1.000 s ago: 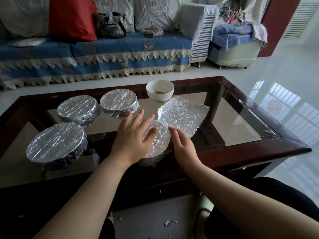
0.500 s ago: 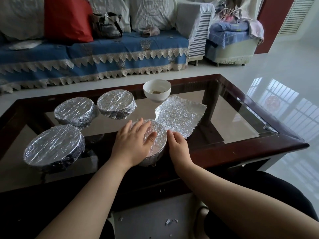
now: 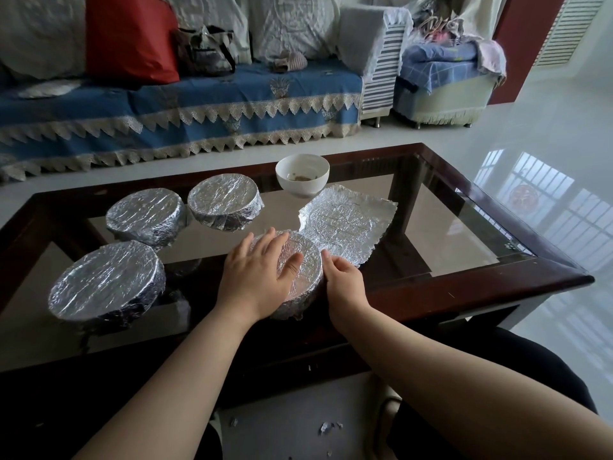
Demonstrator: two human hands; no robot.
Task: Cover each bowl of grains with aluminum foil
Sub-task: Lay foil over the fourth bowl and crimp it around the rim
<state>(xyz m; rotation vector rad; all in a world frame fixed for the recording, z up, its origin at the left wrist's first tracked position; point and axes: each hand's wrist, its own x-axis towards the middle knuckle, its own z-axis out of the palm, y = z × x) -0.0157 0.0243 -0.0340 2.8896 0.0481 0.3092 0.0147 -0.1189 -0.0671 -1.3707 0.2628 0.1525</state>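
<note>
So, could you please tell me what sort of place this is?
Most likely a home living room: a sofa with a blue lace-trimmed cover, a glass coffee table, and an armchair piled with blankets.

foil-covered bowls (image 3: 225,202): crinkled shiny aluminium | loose foil sheet (image 3: 348,224): creased, metallic, glossy | uncovered bowl (image 3: 302,175): smooth white glazed ceramic | table (image 3: 497,283): glossy dark wood frame, reflective glass top | sofa cover (image 3: 185,101): matt blue cloth, lace trim | floor (image 3: 547,154): polished, mirror-like

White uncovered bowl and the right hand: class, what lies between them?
In the head view, a loose foil sheet lies flat on the glass between the white bowl and right hand.
</note>
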